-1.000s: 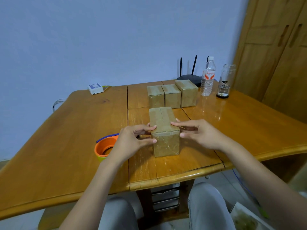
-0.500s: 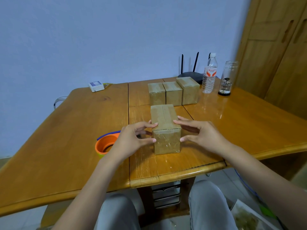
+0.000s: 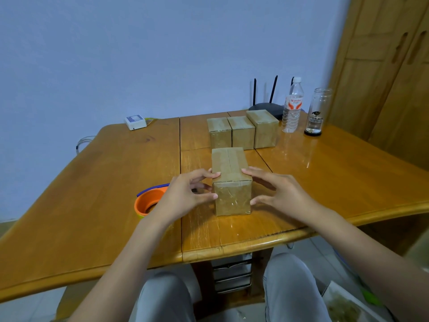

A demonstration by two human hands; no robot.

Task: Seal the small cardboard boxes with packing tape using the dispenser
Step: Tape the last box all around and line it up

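Fingers of my left hand (image 3: 185,194) and right hand (image 3: 278,194) grasp the taped box (image 3: 232,182) from both sides on the surface (image 3: 104,194). Orange tape dispenser (image 3: 148,203) sits just left of my left hand.

Bystanders on and around the wooden table

A wooden table (image 3: 92,205) with a glossy orange-brown top stands against a pale blue wall (image 3: 139,54). At its far edge lies a small white device (image 3: 135,122) with a blue label, a thin cable trailing beside it. Further right sits a black router (image 3: 267,106) with upright antennas, and just beside it a clear plastic water bottle (image 3: 293,105) with an orange-and-white label. Near the bottle stands an open, clear glass jar (image 3: 316,112) on a dark base. A wooden wardrobe (image 3: 390,77) with slotted handles fills the right side. Under the table, wire racks (image 3: 232,273) show between grey-trousered knees (image 3: 290,287).
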